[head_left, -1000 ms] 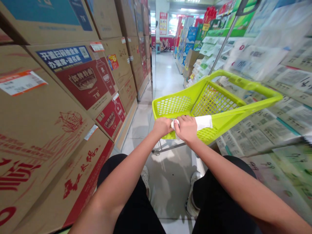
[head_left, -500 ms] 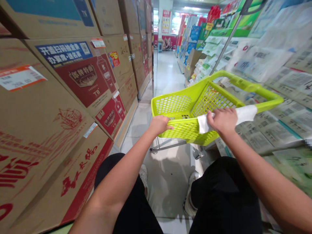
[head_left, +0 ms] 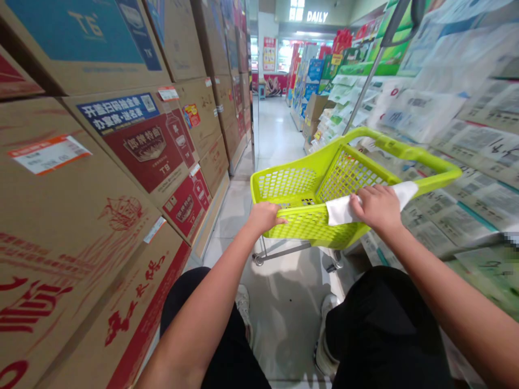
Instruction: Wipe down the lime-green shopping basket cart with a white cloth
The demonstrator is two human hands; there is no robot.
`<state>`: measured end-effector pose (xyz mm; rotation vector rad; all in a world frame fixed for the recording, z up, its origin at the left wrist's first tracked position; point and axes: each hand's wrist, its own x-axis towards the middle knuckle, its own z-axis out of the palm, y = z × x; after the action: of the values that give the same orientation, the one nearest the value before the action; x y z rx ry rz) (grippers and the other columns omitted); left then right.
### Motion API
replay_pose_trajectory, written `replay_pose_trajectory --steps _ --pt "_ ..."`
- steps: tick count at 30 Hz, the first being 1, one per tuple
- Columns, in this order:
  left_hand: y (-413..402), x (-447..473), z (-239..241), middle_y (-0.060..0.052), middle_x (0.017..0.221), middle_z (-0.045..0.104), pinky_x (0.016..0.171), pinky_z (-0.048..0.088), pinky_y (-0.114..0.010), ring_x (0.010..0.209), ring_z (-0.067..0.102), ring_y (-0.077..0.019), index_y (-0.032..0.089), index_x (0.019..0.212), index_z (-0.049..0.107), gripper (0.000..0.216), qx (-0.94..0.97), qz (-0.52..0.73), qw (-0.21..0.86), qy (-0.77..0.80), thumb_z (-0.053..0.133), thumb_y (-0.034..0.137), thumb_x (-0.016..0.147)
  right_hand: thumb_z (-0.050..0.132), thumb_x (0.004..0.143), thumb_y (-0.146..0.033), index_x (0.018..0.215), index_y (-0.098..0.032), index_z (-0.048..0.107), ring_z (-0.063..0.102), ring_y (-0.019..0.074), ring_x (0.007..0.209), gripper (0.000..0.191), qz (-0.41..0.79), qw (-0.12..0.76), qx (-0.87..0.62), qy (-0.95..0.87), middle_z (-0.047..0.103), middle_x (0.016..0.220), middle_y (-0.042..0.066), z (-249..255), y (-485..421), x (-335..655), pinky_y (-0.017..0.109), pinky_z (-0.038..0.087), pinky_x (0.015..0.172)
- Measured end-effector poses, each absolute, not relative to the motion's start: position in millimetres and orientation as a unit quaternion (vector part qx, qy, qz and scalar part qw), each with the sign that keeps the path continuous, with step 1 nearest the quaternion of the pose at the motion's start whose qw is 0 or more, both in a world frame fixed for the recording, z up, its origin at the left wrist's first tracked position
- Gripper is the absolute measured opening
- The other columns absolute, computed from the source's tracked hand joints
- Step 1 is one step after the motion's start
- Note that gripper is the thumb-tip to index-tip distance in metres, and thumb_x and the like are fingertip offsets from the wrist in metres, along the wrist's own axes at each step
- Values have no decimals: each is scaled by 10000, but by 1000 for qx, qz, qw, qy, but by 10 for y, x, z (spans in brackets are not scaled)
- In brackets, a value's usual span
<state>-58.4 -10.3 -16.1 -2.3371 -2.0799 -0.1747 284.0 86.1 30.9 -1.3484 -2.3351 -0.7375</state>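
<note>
A lime-green shopping cart (head_left: 298, 183) with a lattice basket stands crosswise in front of my knees. My left hand (head_left: 265, 217) grips its near rim close to the left corner, fingers curled over the edge. Further right, my right hand (head_left: 377, 205) is closed on a white cloth (head_left: 340, 210), pressing it against the same rim. The cloth drapes over the rim on both sides of that hand. At the upper right the cart's handle loop (head_left: 438, 172) is untouched. Some dark marks show on the basket floor.
Stacked cardboard cartons (head_left: 150, 146) with price tags line the left side. Packaged goods (head_left: 421, 108) fill sloping shelves on the right, close to the cart handle. A metal pole (head_left: 365, 89) rises behind the cart. The tiled aisle (head_left: 275, 124) runs ahead to a lit area.
The view has tilted up slightly, so a lit sign now shows at the top. My right hand and the cloth have shifted slightly along the rim; my left hand keeps its hold.
</note>
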Motion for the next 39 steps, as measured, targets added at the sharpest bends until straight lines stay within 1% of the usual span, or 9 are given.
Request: replay_pose_trajectory --steps 5,10,12,15,20,25,30,33,39 --pt "-93 -433 -141 -151 1136 784 894 521 -363 1115 723 -313 202 1222 765 551 -748 -58 4 -661 613 658 953 397 991 -320 869 -160 749 526 325 856 405 -225 302 -547 -748 703 828 188 43 528 2118 474 323 847" --pt "-123 -379 -130 -123 1112 797 854 524 -345 1056 745 -275 231 1122 797 331 -752 -57 2 -657 549 416 1006 429 1033 -376 936 -206 721 539 320 949 351 -161 268 -452 -835 715 930 149 -197 89 1347 449 319 888" --pt "-131 -465 -136 -126 1112 798 855 525 -353 1068 744 -289 231 1114 801 335 -750 -59 3 -659 587 453 984 411 1053 -433 956 -210 709 542 309 949 385 -168 226 -414 -866 712 934 134 -127 131 1520 429 316 870" --pt "-112 -644 -138 -137 1091 801 846 528 -372 1077 741 -326 225 1117 802 461 -744 -59 2 -666 659 617 921 377 1061 -462 906 -205 697 535 307 922 438 -211 186 -419 -864 693 893 136 90 399 2180 423 313 839" --pt "-26 -783 -128 -118 1067 803 835 518 -354 1076 741 -316 256 1102 802 503 -745 -56 0 -665 667 695 896 387 1047 -419 925 -198 732 526 347 982 427 -288 259 -524 -758 688 927 167 298 751 2889 450 319 877" --pt "9 -622 -123 -138 1091 799 848 523 -369 1076 738 -323 238 1131 800 494 -736 -58 3 -674 668 659 909 365 1055 -366 886 -189 746 505 333 921 453 -227 284 -533 -764 685 895 177 7 446 1953 470 314 877" --pt "-22 -565 -101 -114 1062 810 823 523 -360 1045 754 -324 254 1062 821 359 -743 -73 0 -665 701 541 884 406 1067 -419 989 -205 702 505 314 980 374 -170 272 -452 -832 680 971 140 -186 97 1265 446 311 924" --pt "-12 -660 -79 -109 1075 812 817 525 -357 1054 752 -326 262 1075 818 390 -738 -68 -8 -671 695 575 878 404 1072 -440 993 -203 684 504 297 972 375 -185 236 -411 -861 670 960 121 -93 216 1639 420 318 902" --pt "40 -825 -63 -100 1087 811 827 529 -355 1070 745 -325 260 1089 798 462 -732 -54 -19 -679 717 651 857 419 1044 -442 918 -180 692 507 310 982 399 -271 236 -497 -790 655 944 140 276 744 2876 430 321 898"
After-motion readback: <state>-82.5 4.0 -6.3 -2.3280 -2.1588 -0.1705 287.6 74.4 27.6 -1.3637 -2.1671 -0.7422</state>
